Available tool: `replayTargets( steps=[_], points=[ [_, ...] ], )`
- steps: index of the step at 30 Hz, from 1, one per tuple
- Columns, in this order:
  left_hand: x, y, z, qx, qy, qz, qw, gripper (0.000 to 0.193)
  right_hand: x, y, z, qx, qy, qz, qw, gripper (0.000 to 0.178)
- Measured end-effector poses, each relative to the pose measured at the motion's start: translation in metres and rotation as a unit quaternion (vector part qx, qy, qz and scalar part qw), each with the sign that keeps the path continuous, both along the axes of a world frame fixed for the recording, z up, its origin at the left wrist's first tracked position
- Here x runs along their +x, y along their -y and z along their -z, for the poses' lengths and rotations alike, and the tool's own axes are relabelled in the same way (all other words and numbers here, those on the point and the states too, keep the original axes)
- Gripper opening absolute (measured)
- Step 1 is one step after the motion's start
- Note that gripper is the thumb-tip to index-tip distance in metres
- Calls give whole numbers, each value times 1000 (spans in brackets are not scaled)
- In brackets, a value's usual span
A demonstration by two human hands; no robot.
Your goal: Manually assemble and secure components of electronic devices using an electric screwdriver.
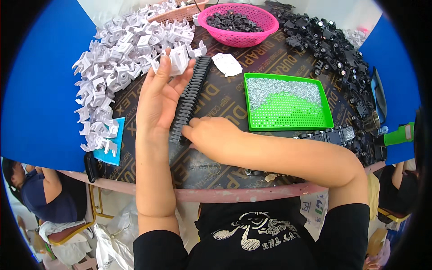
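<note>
My left hand is raised over the left-middle of the table, its thumb and fingers closed round a white moulded plastic part. Just below it, a long row of black ribbed plastic pieces runs slantwise across the dark tabletop. Bent in from the right, my right hand has its fingertips pinched together against the near part of that row. What lies between those fingertips is hidden. Beyond my left hand spreads a big heap of similar white plastic parts.
A green perforated tray of small silvery metal pieces lies right of centre. Behind it stands a pink basket of small black parts. Black wheeled assemblies pile up along the right. A crumpled white paper and a blue cloth lie on the table.
</note>
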State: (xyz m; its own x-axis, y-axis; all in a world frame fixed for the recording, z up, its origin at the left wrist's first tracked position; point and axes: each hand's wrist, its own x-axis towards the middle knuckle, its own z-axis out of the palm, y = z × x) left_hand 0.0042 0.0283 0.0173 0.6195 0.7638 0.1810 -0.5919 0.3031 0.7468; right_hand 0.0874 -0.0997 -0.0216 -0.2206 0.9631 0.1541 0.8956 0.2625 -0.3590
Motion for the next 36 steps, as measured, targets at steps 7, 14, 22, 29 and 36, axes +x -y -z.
replayTargets(
  steps=[7,14,22,29,36],
  points=[
    [8,18,-5,68,-44,-5,997,53,44,25,-60,52,-145,143,978,12],
    [35,89,17,227,-113,18,967,69,95,69,-50,196,-581,227,756,15],
    [40,105,35,371,-215,-49,902,67,94,86,-30,143,-592,193,770,16],
    [40,107,30,448,-238,-64,859,70,98,88,-29,165,-478,222,834,15],
    [43,110,30,505,-239,-78,826,68,91,91,-34,184,-353,202,895,13]
  ],
)
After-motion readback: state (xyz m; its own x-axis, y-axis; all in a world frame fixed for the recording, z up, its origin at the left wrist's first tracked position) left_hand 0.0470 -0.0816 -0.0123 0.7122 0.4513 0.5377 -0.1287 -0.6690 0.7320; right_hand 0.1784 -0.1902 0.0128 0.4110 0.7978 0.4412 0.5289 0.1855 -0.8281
